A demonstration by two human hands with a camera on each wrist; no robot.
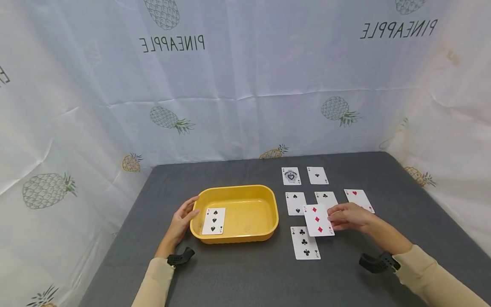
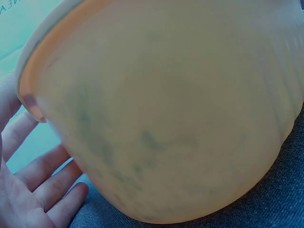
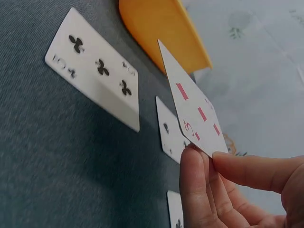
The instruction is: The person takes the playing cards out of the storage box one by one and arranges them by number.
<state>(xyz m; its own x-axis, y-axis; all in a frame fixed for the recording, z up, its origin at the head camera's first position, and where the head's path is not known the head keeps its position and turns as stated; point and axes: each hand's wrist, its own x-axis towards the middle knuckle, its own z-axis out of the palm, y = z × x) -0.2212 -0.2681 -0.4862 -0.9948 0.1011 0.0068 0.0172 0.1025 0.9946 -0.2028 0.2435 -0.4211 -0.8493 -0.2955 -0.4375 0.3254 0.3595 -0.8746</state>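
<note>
My right hand (image 1: 350, 216) pinches a three of diamonds (image 1: 318, 220) by its right edge, between thumb and fingers. In the right wrist view that card (image 3: 197, 109) is tilted, raised above the table. Below it lies a three of clubs (image 1: 302, 246), partly overlapped in the head view. My left hand (image 1: 182, 219) holds the left end of a yellow tray (image 1: 235, 240), thumb over the rim and fingers outside. The left wrist view shows those fingers (image 2: 50, 183) at the tray's outer wall (image 2: 180, 156). Inside the tray, at its left, a three of spades (image 1: 209, 221) lies face up.
Face up right of the tray lie an ace of spades (image 1: 291, 181), an ace of clubs (image 1: 317, 180), a two of spades (image 1: 294, 205) and a partly covered club card (image 1: 321, 197). A heart card (image 1: 358, 195) lies beyond my right hand. Pineapple-print curtains surround the dark table (image 1: 245, 277).
</note>
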